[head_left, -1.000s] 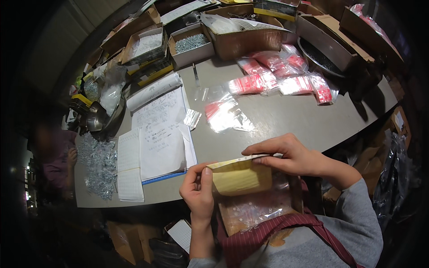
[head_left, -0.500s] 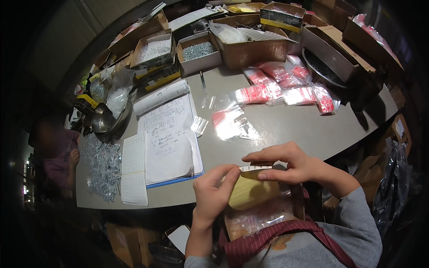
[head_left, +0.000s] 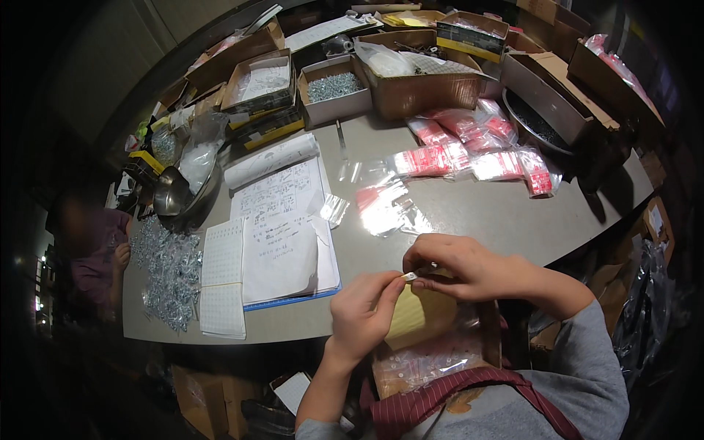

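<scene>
My left hand (head_left: 363, 308) is closed in a pinch on the top edge of a yellow-backed sticker sheet (head_left: 422, 317), which hangs below my fingers. A small white printed bit of that edge (head_left: 410, 276) shows between my two hands. My right hand (head_left: 466, 268) is closed too, thumb and forefinger meeting at the same edge, with its fingertips partly hidden. Under the sheet, on my lap, a cardboard box holds clear plastic bags (head_left: 433, 358) with small marked spots.
An open notebook (head_left: 290, 260) and a white sticker sheet (head_left: 221, 264) lie left of small hardware bags (head_left: 172, 286). Red-and-clear bags (head_left: 433, 160) spread across the table's middle. Boxes of screws (head_left: 334, 88) line the back. Another person's hand (head_left: 122, 255) rests at the left edge.
My right hand has drawn in toward my left, its fingers curling down into a pinch. Most of the white printed strip that showed before is now covered.
</scene>
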`<state>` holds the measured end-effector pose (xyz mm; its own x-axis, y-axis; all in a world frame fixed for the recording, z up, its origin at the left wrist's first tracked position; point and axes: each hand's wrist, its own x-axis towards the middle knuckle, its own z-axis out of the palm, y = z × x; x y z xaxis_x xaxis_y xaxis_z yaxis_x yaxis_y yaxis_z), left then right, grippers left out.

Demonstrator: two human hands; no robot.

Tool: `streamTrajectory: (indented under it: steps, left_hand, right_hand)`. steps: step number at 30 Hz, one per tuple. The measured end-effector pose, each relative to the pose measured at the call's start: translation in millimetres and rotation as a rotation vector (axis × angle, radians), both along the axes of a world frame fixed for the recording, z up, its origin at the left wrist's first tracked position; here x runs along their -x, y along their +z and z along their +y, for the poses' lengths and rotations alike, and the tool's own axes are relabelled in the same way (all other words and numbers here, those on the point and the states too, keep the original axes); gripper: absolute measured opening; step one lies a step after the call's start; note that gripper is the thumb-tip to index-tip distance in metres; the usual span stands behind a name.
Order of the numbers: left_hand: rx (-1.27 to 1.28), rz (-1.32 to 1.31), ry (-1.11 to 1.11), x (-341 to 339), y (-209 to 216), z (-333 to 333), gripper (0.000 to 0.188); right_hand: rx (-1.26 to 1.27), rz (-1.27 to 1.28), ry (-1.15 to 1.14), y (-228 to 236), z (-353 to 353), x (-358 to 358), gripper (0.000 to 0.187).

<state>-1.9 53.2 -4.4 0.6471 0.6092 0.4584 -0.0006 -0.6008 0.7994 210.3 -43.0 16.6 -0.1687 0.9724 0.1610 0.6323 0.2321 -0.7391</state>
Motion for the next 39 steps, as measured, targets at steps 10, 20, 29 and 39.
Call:
streamTrajectory:
  steps: [10, 20, 29, 39]
  left_hand:
    - [0.146, 0.239, -0.038, -12, 6, 22, 0.018]
    - [0.250, 0.355, -0.222, -37, -8, 59, 0.024]
    - [0.090, 0.311, -0.323, -31, -8, 50, 0.021]
    - [-0.042, 0.259, -0.140, -24, -4, 49, 0.012]
  right_hand:
    - [-0.264, -0.399, -0.013, 1, 8, 4, 0.057]
    - [-0.393, -0.186, 0.085, 13, 15, -10, 0.023]
    - [0.166, -0.192, -0.148, 2, 73, -57, 0.022]
    - [0.311, -0.554, -0.289, 4, 61, -66, 0.050]
